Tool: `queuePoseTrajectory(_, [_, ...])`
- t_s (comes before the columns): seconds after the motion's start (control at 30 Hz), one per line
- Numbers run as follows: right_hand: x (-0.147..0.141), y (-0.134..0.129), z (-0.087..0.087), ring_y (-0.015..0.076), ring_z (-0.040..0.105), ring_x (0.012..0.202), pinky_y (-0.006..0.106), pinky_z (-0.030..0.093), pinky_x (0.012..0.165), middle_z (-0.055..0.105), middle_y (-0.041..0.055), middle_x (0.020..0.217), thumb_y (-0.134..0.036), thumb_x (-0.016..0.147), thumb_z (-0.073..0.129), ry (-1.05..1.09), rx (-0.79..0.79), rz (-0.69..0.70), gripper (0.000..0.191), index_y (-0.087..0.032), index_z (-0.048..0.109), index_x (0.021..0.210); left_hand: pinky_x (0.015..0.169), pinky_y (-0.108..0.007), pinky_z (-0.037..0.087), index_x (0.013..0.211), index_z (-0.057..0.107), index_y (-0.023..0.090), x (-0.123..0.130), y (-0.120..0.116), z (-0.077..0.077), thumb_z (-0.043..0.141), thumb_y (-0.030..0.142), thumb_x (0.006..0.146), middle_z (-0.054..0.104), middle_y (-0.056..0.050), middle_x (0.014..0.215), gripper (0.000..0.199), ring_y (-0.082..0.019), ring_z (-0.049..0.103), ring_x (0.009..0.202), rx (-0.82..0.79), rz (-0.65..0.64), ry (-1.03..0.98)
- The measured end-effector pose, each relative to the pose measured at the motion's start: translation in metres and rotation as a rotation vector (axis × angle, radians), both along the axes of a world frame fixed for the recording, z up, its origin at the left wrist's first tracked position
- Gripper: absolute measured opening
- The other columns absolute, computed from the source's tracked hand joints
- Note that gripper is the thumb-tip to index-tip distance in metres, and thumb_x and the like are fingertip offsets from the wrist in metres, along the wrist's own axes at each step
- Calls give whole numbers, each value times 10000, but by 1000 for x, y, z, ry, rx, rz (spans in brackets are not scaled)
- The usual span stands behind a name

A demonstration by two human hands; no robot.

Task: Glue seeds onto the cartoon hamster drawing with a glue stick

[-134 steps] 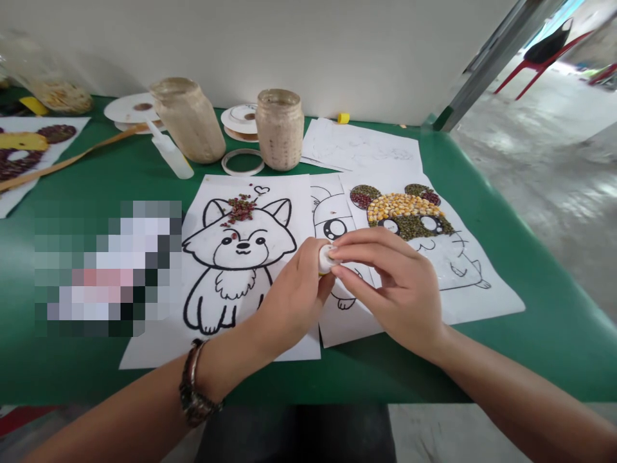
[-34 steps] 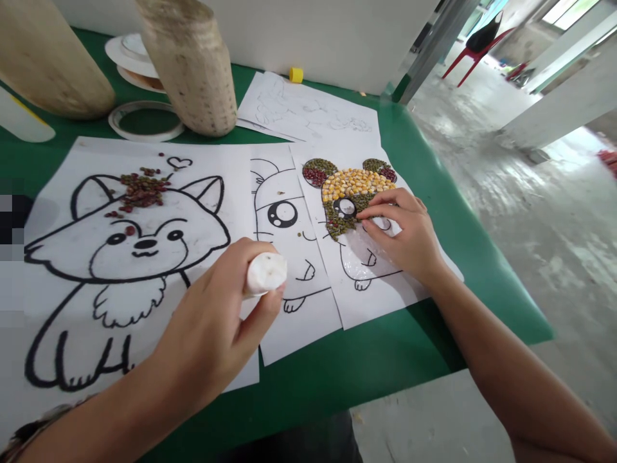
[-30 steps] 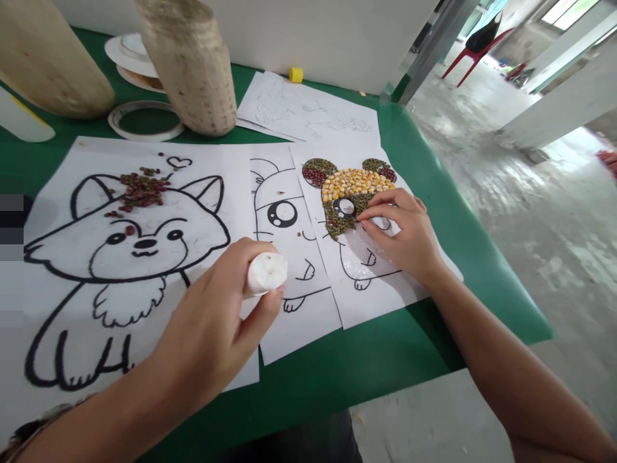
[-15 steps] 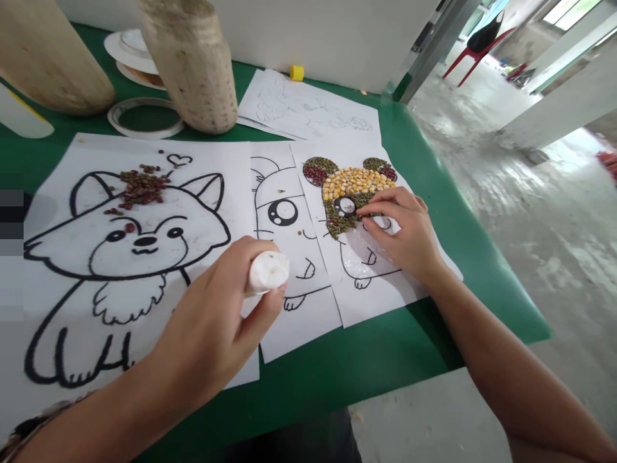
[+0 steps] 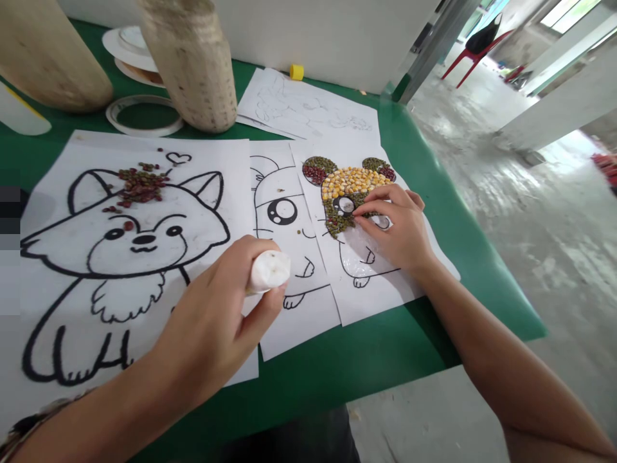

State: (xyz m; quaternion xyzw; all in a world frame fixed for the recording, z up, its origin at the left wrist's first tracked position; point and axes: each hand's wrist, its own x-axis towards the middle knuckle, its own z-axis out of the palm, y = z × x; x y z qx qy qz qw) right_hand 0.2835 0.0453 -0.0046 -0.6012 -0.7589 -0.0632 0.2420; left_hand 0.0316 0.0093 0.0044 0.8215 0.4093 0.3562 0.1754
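Note:
My left hand (image 5: 212, 321) is wrapped round a white bottle (image 5: 270, 270); only its rounded white end shows, above the middle drawing. On the right-hand hamster drawing (image 5: 328, 292), my right hand (image 5: 398, 225) pinches thumb and forefinger beside the printed eye. The fingertips touch the patch of green mung beans (image 5: 340, 225); anything between them is too small to make out. Yellow corn kernels (image 5: 344, 183) cover the head's top, and green and red beans fill both ears. Below, the belly has a wet, shiny smear. My right hand hides part of the face.
A fox-like drawing (image 5: 144, 257) on the left carries a loose pile of red and green beans (image 5: 143, 185). Behind stand a tall jar (image 5: 193, 71), a ring lid (image 5: 144, 117) and a yellow cap (image 5: 296, 72) by sketched sheets (image 5: 318, 106). The green table's (image 5: 511, 308) edge lies right.
My right thumb and forefinger have drawn closer together and shifted slightly left, beside the eye. My left hand keeps its hold on the bottle. The whole view has drifted slightly.

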Motion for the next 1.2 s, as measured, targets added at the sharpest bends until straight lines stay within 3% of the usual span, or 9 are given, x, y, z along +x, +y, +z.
queuePoseTrajectory(0.37, [0,-2,1,185,564,898,411,270,897,569,-14,864,-219,763,576,7,-33,22,79,-263,616,711,439,-154,388,841,404,191,-2,-1,7,440,145,813,524,41,676,65,-66,480,493,-56,-10,61])
queuePoseTrajectory(0.57, [-2,-1,2,206,560,937,407,287,878,584,-5,875,-216,744,586,61,-48,2,45,-255,588,765,446,-155,404,863,406,192,-2,-2,7,437,140,817,543,32,713,76,-69,498,508,-69,-7,73])
queuePoseTrajectory(1.2, [-2,1,3,191,573,893,413,295,883,589,-7,852,-191,748,568,63,-2,3,68,-240,566,701,466,-162,417,869,404,200,-2,-1,6,444,140,814,541,35,709,91,-76,514,531,-64,-8,65])
